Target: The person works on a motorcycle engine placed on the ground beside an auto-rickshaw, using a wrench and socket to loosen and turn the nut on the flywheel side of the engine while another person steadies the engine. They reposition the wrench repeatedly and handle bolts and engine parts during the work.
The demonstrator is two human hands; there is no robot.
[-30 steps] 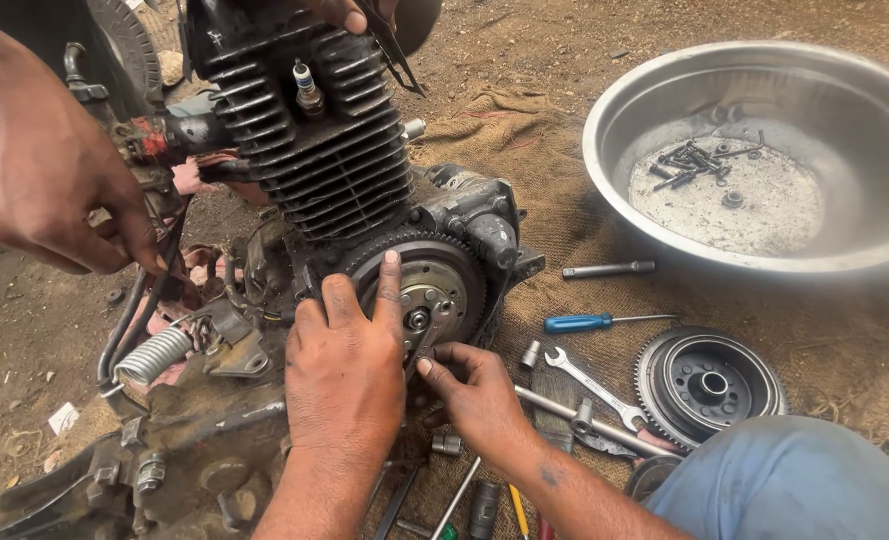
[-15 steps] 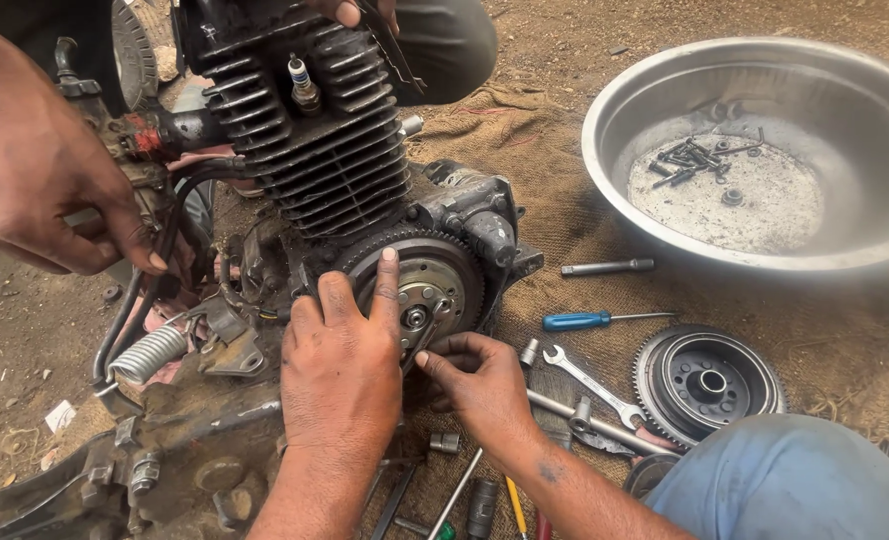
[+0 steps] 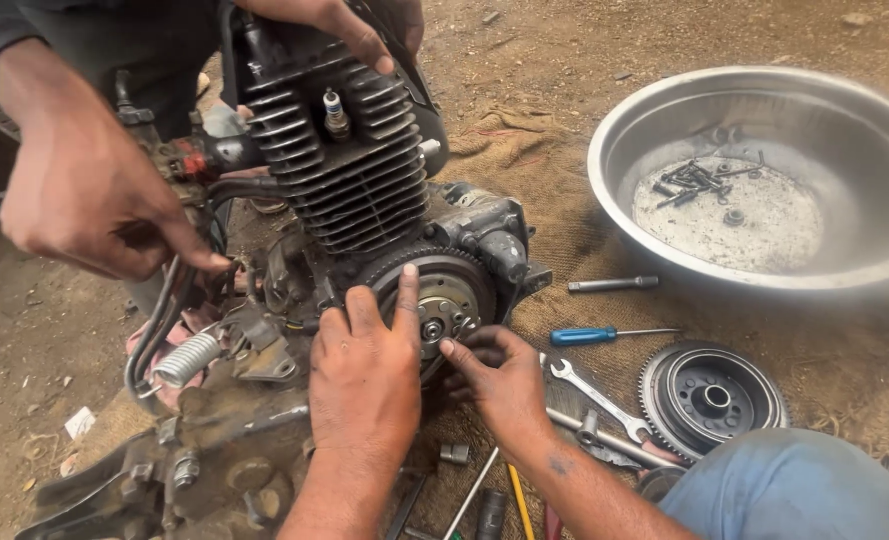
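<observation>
Black, grease-coated and ringed with fine teeth, the clutch wheel sits on the side of a finned engine lying on dirt. The left hand lies flat on the wheel's rim, fingers spread, grasping nothing. The right hand curls loosely beside the hub, fingertips touching it. Another person's hand pinches cables at left. A screwdriver, spanner, loose gear and steel basin lie nearby.

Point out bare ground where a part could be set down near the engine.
Free: the sacking between the engine and the steel basin, above the blue screwdriver. Crowded: around the right hand, with spanners and the gear wheel.
</observation>
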